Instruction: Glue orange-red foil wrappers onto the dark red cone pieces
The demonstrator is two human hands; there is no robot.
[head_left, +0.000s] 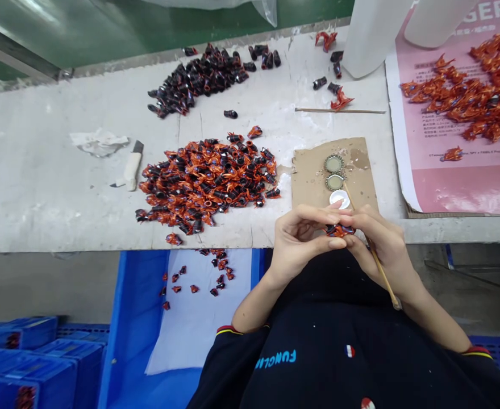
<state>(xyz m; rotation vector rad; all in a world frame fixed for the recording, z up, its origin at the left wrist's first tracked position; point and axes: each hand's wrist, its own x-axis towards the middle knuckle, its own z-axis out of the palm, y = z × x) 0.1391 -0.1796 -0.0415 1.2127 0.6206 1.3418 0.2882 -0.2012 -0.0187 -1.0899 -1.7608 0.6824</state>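
Observation:
Both hands meet over the bench's front edge, pinching one small orange-and-black plastic figure part (339, 230) between thumbs and fingertips. My left hand (303, 236) closes on its left side. On the right side, my right hand (373, 238) grips it too, with a thin wooden stick (380, 264) tucked through the fingers and slanting down past the wrist. Just beyond the fingers lies a cardboard piece (307, 170) bearing two metal bottle caps (334, 164) and a white round cap (339, 199). The fingers cover much of the held part.
Left of the cardboard sits a pile of orange-and-black parts (211, 182); behind it are black pieces (203, 79). Orange pieces (480, 96) cover a pink sheet (450, 190) at right. White bottles (371, 40), a thin rod (339, 111) and a knife (134, 166) lie around. Below stands a blue bin (130, 301).

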